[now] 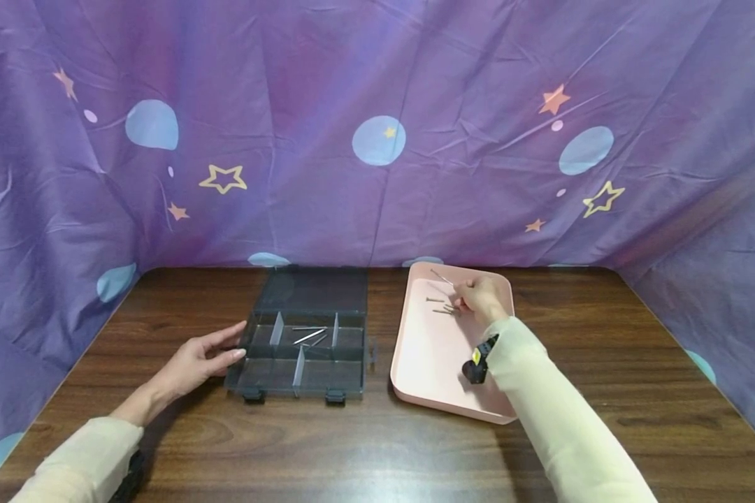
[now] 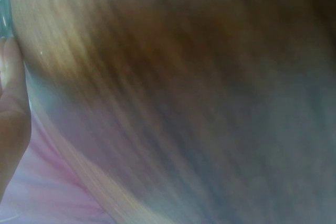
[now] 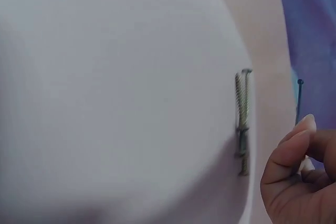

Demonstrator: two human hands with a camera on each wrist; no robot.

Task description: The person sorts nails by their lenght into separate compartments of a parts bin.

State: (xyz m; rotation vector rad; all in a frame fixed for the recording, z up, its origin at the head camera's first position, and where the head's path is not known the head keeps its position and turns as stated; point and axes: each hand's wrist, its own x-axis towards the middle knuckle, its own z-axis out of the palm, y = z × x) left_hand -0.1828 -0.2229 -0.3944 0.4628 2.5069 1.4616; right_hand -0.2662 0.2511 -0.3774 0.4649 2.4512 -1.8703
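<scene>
My right hand (image 1: 480, 297) pinches a thin nail (image 1: 442, 276) between thumb and fingertips over the far end of the pink tray (image 1: 437, 363). In the right wrist view the nail's small round head (image 3: 300, 82) points up. Below the hand, several screws (image 3: 242, 119) lie on the tray floor. My left hand (image 1: 201, 355) rests against the left side of a dark translucent organizer box (image 1: 264, 381), fingers fairly straight. The box's lid (image 1: 314, 290) is folded back. Several silver nails (image 1: 310, 337) lie in its far middle compartment.
Upright dividers (image 1: 299, 367) split the box into compartments, and two latches (image 1: 335, 397) hang at its front. Both containers stand on a wooden table (image 1: 377, 447), with a purple curtain (image 1: 302, 140) behind it.
</scene>
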